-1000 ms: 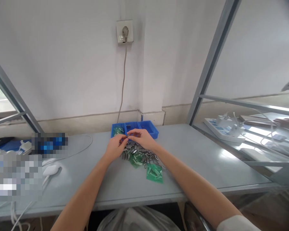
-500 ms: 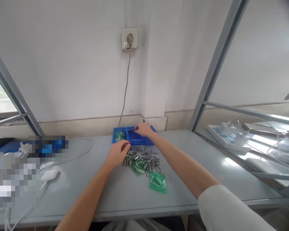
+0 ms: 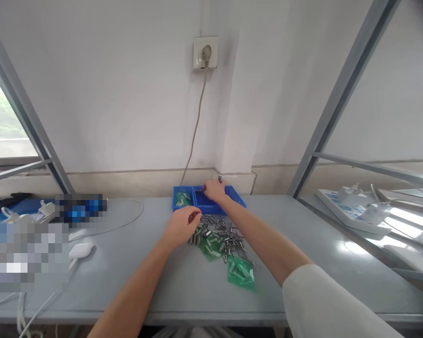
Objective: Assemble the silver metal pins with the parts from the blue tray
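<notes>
My right hand [image 3: 214, 190] reaches into the middle compartment of a blue divided tray [image 3: 208, 209], its fingers pinched near small dark metal pieces; what they hold is too small to make out. My left hand [image 3: 184, 224] hovers over the left edge of a pile of metal parts [image 3: 229, 237], thumb and fingertips pressed together, their contents unclear. Green bags of small parts [image 3: 182, 198] fill the tray's left compartment. A green bag [image 3: 211, 246] lies under the pile, and another green bag [image 3: 241, 272] rests in front of it.
A white adapter [image 3: 81, 250] with cables lies on the grey table [image 3: 197, 291] at left, near blurred-out items. Grey metal frame bars [image 3: 341, 98] slant up on both sides. A white power strip [image 3: 352, 212] is beyond the right bars. A plugged-in cord [image 3: 197, 122] hangs behind the tray.
The whole view has shifted, so the scene sits further right. My right hand stays at the middle compartment and my left hand stays beside the pile, both still pinched.
</notes>
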`<state>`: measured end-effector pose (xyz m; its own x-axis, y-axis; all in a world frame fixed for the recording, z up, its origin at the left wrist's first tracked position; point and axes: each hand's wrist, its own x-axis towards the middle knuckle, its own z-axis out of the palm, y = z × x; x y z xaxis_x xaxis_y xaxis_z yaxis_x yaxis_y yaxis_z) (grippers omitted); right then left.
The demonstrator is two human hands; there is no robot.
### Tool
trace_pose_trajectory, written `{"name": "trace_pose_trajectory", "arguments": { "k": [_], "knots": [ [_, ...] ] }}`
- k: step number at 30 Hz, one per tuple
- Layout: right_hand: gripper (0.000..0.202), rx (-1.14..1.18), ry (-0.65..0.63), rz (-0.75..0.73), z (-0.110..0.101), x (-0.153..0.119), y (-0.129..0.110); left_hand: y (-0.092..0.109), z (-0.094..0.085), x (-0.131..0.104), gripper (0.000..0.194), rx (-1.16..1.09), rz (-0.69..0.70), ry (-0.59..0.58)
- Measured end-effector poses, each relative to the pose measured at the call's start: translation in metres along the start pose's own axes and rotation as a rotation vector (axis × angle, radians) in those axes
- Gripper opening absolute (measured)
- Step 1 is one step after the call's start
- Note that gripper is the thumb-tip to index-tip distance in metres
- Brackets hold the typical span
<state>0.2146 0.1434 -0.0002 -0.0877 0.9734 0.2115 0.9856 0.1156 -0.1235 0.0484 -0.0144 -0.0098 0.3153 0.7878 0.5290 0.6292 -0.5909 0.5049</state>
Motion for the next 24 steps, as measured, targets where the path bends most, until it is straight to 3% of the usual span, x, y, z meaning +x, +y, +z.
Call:
{"name": "trace_pose_trajectory", "arguments": {
  "k": [14,20,24],
  "knots": [
    [0.029,-0.039,0.007,-0.017,-0.005,-0.005,-0.009,0.004,-0.002,-0.001,0.021,0.02,-0.012,-0.044],
    [0.026,-0.031,0.092,-0.048,-0.034,-0.02,-0.012,0.003,-0.002,-0.001,0.02,0.035,-0.005,-0.044],
    [0.026,0.113,0.202,-0.152,-0.054,-0.06,-0.008,0.001,-0.002,-0.001,0.02,0.045,-0.015,-0.028]
  ]
}}
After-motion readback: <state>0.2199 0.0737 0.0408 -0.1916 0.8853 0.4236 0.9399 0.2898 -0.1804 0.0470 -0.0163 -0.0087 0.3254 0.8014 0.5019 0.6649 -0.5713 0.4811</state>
